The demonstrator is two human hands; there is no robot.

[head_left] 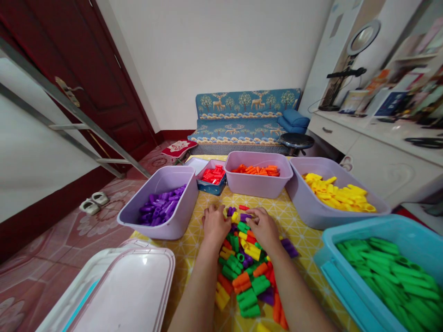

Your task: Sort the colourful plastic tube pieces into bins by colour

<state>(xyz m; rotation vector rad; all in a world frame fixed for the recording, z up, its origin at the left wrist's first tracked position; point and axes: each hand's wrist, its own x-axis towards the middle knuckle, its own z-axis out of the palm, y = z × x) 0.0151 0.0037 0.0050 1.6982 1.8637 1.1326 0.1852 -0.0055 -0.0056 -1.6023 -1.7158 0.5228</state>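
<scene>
A loose pile of coloured plastic tube pieces (247, 297), green, orange, yellow, red and purple, lies between my forearms. At its far left edge, my left hand (215, 224) rests low with fingers bent and apart; nothing shows in it, though its fingertips are partly hidden. Beside its thumb lie a small purple piece (231, 211) and a yellow piece (236, 217). My right hand (266, 227) reaches the pile's far right edge, thumb and fingers closed about a purple tube piece (245, 217). Another purple piece (289, 248) lies right of my right wrist.
Lilac bins hold purple pieces (162, 205), orange pieces (258, 170) and yellow pieces (337, 193). Red pieces (213, 174) fill a small blue box (212, 187). A turquoise bin (367, 290) with green pieces stands right. Stacked lids (131, 290) lie left on the yellow patterned tablecloth (192, 258).
</scene>
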